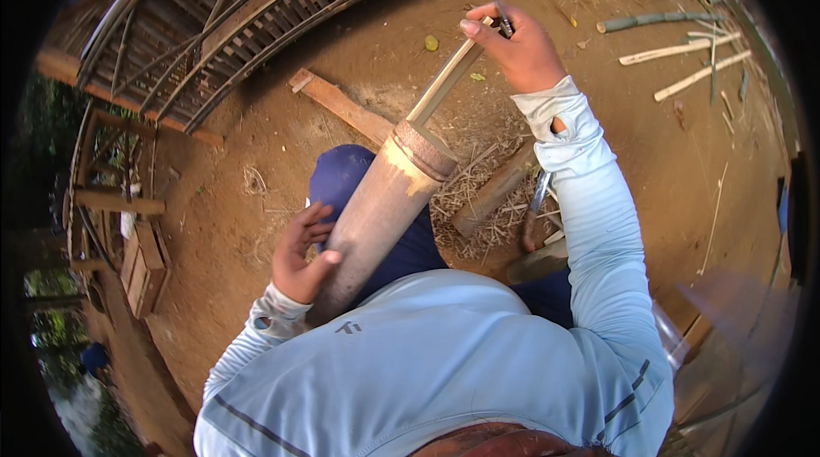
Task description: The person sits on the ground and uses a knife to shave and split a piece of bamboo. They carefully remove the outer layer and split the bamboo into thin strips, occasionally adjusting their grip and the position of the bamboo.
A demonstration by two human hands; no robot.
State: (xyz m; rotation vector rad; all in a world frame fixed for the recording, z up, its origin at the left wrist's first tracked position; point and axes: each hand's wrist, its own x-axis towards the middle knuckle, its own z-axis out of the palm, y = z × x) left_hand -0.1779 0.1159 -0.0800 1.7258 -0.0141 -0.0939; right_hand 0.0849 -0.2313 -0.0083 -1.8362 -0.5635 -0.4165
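right hand pinches a bamboo strip, its foot meeting the top rim of a bamboo tube (inside or not, i cannot tell) across the lap. left hand, loosely open, touches the tube; shavings litter the ground.

This looks to me like an open-air bamboo workshop: bare earth underfoot, cut poles strewn upper right, shavings littering the middle, a slatted structure upper left, greenery at the left edge.
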